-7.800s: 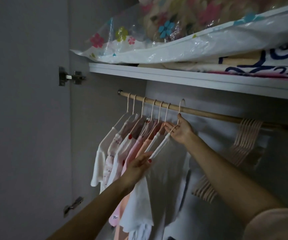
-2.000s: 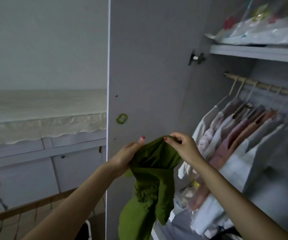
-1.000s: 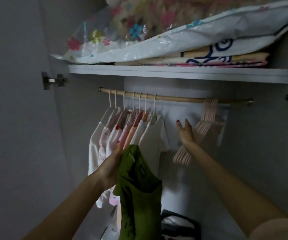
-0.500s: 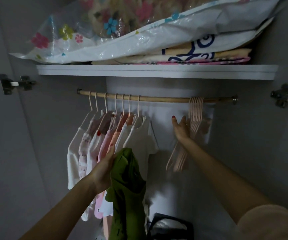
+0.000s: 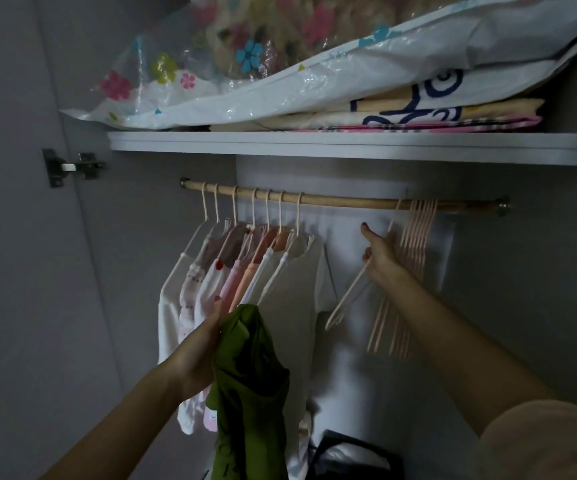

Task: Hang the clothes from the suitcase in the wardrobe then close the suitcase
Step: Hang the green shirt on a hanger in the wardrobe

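Left hand [image 5: 199, 355] grips the green garment [image 5: 250, 393] before the hung clothes [image 5: 245, 271], while right hand [image 5: 380, 252] fingers curl round one empty hanger [image 5: 349, 296] beside the spare bunch [image 5: 408, 271] on the rail [image 5: 342, 201].

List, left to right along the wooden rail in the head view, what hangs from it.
Row of hung children's tops → bare stretch of wooden rail → single pink hanger gripped by the right hand → bunch of empty pink hangers.

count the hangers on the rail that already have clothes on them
7, side by side at the left end of the rail, from the outermost to the one nearest the middle. Another could be hidden among the clothes.
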